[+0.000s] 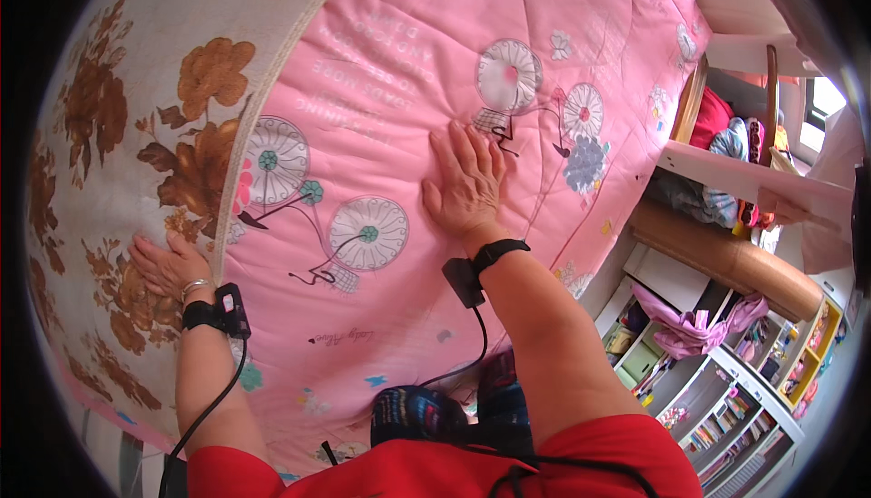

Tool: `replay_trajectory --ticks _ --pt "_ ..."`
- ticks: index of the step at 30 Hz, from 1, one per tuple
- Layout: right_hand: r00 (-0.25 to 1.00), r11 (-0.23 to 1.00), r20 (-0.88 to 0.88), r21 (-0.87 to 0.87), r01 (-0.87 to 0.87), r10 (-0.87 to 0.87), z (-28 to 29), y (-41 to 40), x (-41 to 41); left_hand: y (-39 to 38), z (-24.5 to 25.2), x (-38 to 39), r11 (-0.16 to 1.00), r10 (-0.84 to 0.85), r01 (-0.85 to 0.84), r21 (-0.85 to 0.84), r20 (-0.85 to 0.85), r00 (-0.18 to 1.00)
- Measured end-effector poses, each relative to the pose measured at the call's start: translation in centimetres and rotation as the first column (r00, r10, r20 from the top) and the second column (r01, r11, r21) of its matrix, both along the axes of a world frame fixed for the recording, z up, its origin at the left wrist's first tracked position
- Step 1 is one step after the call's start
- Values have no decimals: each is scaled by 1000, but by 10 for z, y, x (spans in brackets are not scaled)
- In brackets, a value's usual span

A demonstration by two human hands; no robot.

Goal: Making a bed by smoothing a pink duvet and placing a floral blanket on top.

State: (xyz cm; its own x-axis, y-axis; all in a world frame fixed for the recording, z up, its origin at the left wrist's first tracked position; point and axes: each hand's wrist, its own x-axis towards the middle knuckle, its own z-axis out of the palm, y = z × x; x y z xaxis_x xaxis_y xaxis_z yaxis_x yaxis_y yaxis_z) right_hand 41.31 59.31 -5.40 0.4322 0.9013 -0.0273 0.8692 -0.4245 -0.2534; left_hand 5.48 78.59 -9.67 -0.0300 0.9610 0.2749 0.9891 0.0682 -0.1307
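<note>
A pink quilt [408,158] printed with bicycles and flowers spreads before me. Over its left part lies a cream cloth [156,22] with brown flowers and a piped edge. My left hand [170,267] rests palm down on the cream cloth near that edge, a bracelet at its wrist. My right hand [466,181] lies flat on the quilt between two printed bicycles, its fingers slightly spread. Neither hand grips anything. Each wrist wears a black strap with a small box and a cable.
At the right stand white shelves [728,409] with books and small items, and a pink-purple cloth [687,324] hangs over them. A long brown roll [728,260] lies above these, near a white board [748,175] and piled fabrics. A black cable [211,409] trails from my left wrist.
</note>
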Motion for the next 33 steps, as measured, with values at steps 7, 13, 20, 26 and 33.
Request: replay_trajectory --ticks 7,13,20,26,33 --pt "999 999 -16 -1 -41 41 -5 -4 0 0 -4 -7 999 8 -7 53 -33 999" --pt "999 999 8 34 -34 34 -7 1 -11 -8 2 -21 985 -156 154 79 16 988" --pt "997 987 23 138 -79 77 -10 -8 1 -238 49 105 838 -356 459 -295 340 870" --pt "990 969 -87 228 -92 114 0 -13 6 -325 55 166 815 -312 405 -413 275 909" --pt "952 962 -181 170 -215 245 29 -118 70 -344 37 157 845 -334 393 -362 216 917"
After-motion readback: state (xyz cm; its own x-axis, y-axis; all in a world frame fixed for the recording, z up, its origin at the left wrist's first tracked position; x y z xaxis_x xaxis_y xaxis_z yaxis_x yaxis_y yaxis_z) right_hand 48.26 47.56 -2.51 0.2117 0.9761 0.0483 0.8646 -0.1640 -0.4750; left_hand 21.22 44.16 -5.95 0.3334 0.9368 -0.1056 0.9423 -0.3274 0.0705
